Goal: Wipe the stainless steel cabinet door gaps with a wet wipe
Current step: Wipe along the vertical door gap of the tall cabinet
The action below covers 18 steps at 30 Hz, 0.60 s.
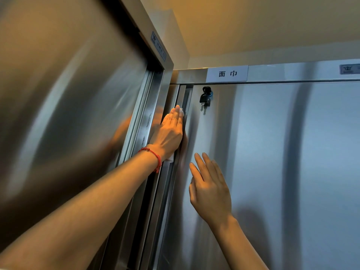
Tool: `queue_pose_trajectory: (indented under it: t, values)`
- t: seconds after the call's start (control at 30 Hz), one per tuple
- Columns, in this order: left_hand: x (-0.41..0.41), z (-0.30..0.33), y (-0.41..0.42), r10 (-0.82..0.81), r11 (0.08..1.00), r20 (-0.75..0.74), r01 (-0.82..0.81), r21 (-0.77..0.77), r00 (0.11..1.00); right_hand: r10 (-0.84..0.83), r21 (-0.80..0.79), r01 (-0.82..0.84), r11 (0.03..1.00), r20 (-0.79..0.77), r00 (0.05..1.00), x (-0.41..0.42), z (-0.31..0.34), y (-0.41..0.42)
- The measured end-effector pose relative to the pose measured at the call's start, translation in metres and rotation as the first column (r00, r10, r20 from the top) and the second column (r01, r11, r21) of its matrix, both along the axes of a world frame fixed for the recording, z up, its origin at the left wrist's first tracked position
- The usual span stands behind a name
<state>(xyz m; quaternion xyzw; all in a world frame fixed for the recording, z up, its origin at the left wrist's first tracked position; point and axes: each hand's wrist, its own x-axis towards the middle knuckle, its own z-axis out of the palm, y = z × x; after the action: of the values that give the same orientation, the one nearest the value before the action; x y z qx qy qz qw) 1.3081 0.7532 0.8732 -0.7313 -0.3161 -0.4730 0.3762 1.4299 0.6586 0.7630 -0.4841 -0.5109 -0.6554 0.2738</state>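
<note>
The person stands close to two shiny steel cabinets that meet in a corner. The left hand point(171, 131) reaches up with its fingers straight and together, and it presses a white wet wipe point(182, 113) flat against the gap point(186, 98) at the left edge of the cabinet door point(272, 152). Only small bits of the wipe peek out, one at the fingertips and one down by the wrist. A red string bracelet point(153, 155) sits on that wrist. The right hand point(209, 189) is lower down and just to the right, with its fingers straight and a little spread, lying flat on the door and holding nothing. The two hands are near each other but apart. A black key point(204, 98) hangs from the lock near the top left corner of the door, above both hands. A white label point(227, 74) with two dark signs sits on the strip over the door. The other cabinet point(68, 104) fills the left side.
</note>
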Motion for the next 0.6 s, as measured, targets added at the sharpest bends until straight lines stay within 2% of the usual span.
queue_pose_trajectory:
  t: [0.47, 0.6]
  values:
    - [0.0, -0.007, -0.003, -0.031, 0.998, 0.005, 0.031, -0.049, 1.0, 0.001, -0.004, -0.001, 1.0, -0.008, 1.0, -0.001, 0.001, -0.001]
    - [0.001, -0.006, -0.001, -0.008, 1.0, 0.009, 0.008, -0.023, 1.0, -0.006, -0.006, 0.006, 1.0, -0.007, 1.0, -0.001, 0.0, -0.001]
